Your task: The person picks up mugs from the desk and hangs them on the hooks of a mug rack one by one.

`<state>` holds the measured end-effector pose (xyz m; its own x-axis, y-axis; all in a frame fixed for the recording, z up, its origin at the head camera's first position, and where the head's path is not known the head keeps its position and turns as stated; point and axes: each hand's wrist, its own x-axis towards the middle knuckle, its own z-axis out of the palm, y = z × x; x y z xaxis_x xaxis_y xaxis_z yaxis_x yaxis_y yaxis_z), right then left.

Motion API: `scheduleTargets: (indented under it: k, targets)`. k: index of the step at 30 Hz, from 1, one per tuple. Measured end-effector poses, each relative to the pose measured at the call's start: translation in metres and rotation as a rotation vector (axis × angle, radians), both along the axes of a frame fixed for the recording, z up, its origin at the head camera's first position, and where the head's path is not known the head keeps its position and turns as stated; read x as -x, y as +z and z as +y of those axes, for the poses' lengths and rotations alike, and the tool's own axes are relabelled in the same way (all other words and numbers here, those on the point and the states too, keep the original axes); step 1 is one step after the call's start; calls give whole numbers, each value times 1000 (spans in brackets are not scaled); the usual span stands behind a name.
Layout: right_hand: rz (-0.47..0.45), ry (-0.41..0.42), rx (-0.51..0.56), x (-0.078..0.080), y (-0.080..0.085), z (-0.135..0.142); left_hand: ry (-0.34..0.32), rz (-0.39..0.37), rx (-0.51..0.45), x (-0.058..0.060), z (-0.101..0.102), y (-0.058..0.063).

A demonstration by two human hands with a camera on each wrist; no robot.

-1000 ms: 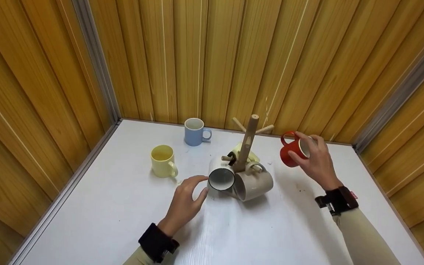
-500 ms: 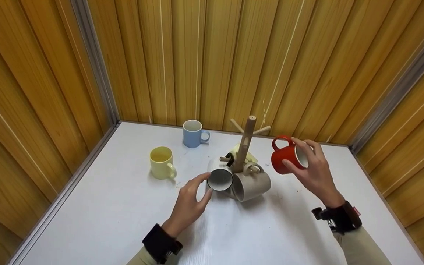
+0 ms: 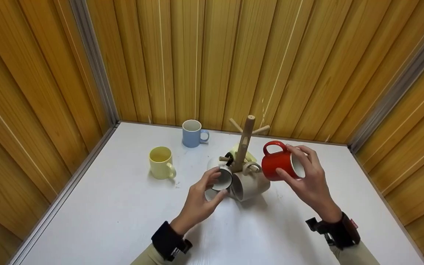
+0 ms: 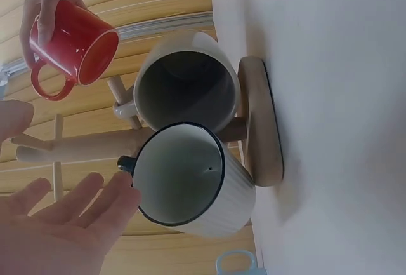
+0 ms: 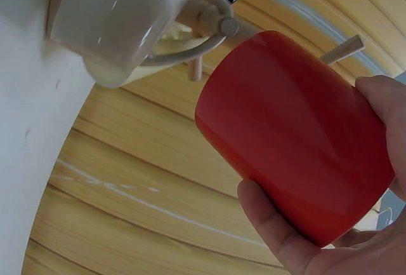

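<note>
My right hand (image 3: pixel 311 184) grips a red mug (image 3: pixel 276 165) near its rim, thumb on one side and fingers on the other. The mug is tilted in the air, its handle up and its mouth toward the palm. Left of it stands a wooden mug tree (image 3: pixel 247 141). Hanging low on the tree are a white mug (image 4: pixel 181 173) with a dark rim, a grey-beige mug (image 3: pixel 252 186) and, mostly hidden behind, a pale yellow item (image 3: pixel 250 157). My left hand (image 3: pixel 199 202) is in front of the white mug with its fingers spread, holding nothing.
A yellow mug (image 3: pixel 160 163) stands upright left of the tree, and a blue mug (image 3: pixel 191 134) stands farther back. Bare upper pegs (image 3: pixel 261 130) stick out near the top of the tree. Wood-panelled walls (image 3: pixel 215 62) enclose the white table (image 3: pixel 116 191).
The red mug has come left and nearer in my right hand, closer to the mug tree. My left hand has shifted right, across the front of the white mug.
</note>
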<state>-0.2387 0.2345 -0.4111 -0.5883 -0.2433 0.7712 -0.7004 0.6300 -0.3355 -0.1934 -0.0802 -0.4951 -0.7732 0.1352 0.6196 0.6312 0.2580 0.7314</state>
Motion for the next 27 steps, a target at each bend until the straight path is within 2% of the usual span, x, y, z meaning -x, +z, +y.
scheduleTargets:
  k: [6,12,21,27]
  targets:
    - [-20,44,12,-15,-2,-11,-142,-77,-64,-1,10,8]
    - [-13,93,35,-26,-4,-26,-231,-133,-84,0,19,17]
    - [32,226,54,-38,-7,-55,-294,-144,-120,-1,27,22]
    - [23,321,72,-52,4,-79,-236,-174,-117,-4,25,24]
